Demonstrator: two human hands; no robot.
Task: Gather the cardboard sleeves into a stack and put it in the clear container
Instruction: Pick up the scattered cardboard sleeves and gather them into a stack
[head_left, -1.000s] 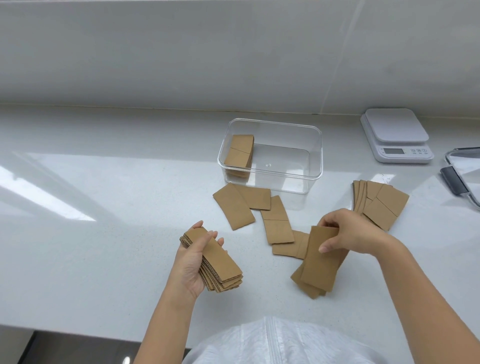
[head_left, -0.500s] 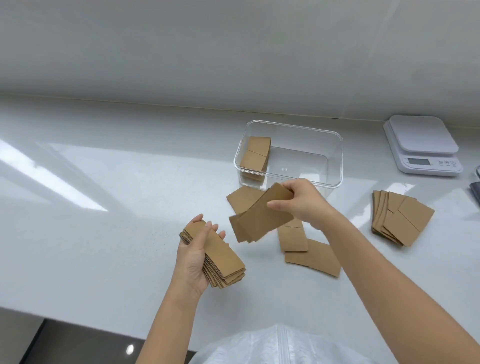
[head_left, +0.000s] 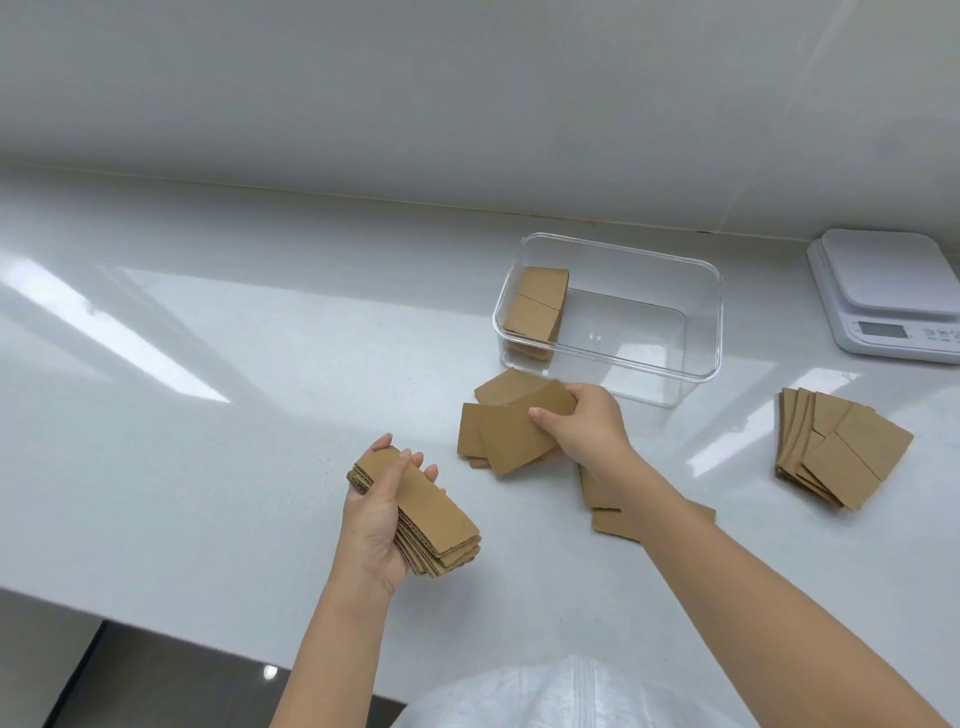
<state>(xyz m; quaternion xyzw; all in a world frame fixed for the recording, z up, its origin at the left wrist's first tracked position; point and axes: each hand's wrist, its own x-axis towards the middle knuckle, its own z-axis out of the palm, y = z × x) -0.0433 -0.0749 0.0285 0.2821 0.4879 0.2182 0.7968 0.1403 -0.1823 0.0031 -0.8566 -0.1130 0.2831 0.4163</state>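
Two grips carried the work at this moment: our left hand (head_left: 382, 519), low and left of centre in the frame, clasped a gathered stack (head_left: 423, 512) of cardboard sleeves, thumb laid across the top sheet and fingers curled beneath, while our right hand (head_left: 582, 428), near the centre, pinched a few loose sleeves (head_left: 511, 434) just above the counter. We judged the left grasp the weaker one; the lower end of that stack was fanned, its corrugated edges stepping out, so any tilt of the wrist could have let sheets slide free. The right-hand bundle was skewed too, and it overlapped another sleeve (head_left: 506, 387) lying on the white counter (head_left: 208, 467) close to the near wall of the clear container (head_left: 618, 249); dragging it could have swept that piece along or knocked the light box. Further sleeves (head_left: 605, 512) lay partly hidden under our right forearm, easy for us to miss or brush aside. Inside the container, at its left end, an earlier stack (head_left: 540, 304) leaned against the wall, so a careless drop beside it might have toppled it. A fanned pile (head_left: 841, 452) waited at the right of the frame, below the white scale (head_left: 893, 291) at upper right, well apart from both hands.
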